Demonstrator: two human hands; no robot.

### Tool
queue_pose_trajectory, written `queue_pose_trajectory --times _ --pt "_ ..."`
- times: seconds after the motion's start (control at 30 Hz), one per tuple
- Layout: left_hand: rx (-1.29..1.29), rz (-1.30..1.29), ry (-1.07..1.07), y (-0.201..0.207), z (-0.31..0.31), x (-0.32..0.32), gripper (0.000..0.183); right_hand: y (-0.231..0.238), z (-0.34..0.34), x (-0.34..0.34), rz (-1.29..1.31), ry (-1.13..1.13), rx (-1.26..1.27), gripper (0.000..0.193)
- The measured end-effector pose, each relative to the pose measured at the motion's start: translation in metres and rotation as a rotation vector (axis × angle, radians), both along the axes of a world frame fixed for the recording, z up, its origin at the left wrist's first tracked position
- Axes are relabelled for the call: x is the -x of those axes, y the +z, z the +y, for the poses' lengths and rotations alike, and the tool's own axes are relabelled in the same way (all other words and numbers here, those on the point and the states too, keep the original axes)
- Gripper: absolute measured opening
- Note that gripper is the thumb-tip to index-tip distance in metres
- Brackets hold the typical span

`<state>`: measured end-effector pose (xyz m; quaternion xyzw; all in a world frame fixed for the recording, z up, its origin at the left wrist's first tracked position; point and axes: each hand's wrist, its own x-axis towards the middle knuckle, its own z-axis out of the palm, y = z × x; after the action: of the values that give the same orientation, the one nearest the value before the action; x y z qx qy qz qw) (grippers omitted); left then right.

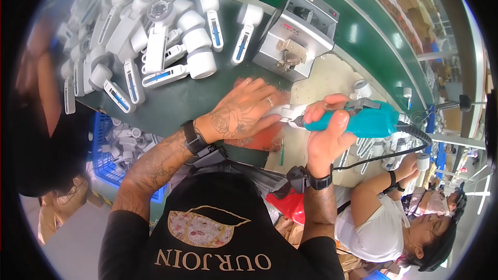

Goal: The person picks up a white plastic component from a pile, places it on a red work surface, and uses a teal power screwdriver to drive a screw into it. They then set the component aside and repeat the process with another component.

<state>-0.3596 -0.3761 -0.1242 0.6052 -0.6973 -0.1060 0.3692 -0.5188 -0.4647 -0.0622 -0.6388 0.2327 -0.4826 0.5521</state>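
Note:
My left hand [244, 109] presses down over the work surface, its fingers closed on a white plastic part [284, 112], most of which the hand hides. My right hand [332, 137] is wrapped round a teal electric screwdriver [374, 120], held nearly level with its tip pointing left at the white part. Whether the tip touches a screw is too small to tell. Beneath both hands lies a reddish mat [267, 141]. Just beyond them stands a grey metal box [290, 33] with a small bracket on its front, resembling a screw feeder.
White shower-head-shaped pieces [161, 41] pile up at the back left. A blue crate [106, 163] below the table edge holds more. From the screwdriver runs a black cable [384, 154]. One person's arm [44, 72] is at far left; another person in white [373, 223] works at right.

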Motion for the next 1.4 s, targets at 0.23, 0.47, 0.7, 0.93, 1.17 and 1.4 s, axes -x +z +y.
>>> queue_pose_trajectory --times 0.23,0.47,0.7,0.93,1.17,1.4 --pt "0.004 -0.027 0.008 0.0 -0.002 -0.003 0.037 -0.007 -0.001 -0.006 0.002 0.005 -0.006 0.051" --pt "0.284 -0.056 0.003 -0.022 -0.001 0.002 0.032 -0.073 -0.03 0.051 -0.483 0.437 -0.702 0.023" --pt "0.141 -0.051 -0.001 -0.01 0.007 0.004 0.04 -0.032 -0.002 0.001 -0.108 0.063 -0.014 0.038" --pt "0.205 -0.195 -0.07 -0.004 0.029 0.014 0.043 0.026 0.037 0.01 -0.026 -0.193 0.059 0.058" --pt "0.114 0.375 -0.101 0.016 0.064 -0.006 0.033 0.054 0.048 0.044 -0.328 -0.376 -0.042 0.054" --pt "-0.094 0.731 0.162 0.05 0.12 -0.056 0.035 0.019 0.048 0.047 -0.223 -0.315 -0.106 0.05"
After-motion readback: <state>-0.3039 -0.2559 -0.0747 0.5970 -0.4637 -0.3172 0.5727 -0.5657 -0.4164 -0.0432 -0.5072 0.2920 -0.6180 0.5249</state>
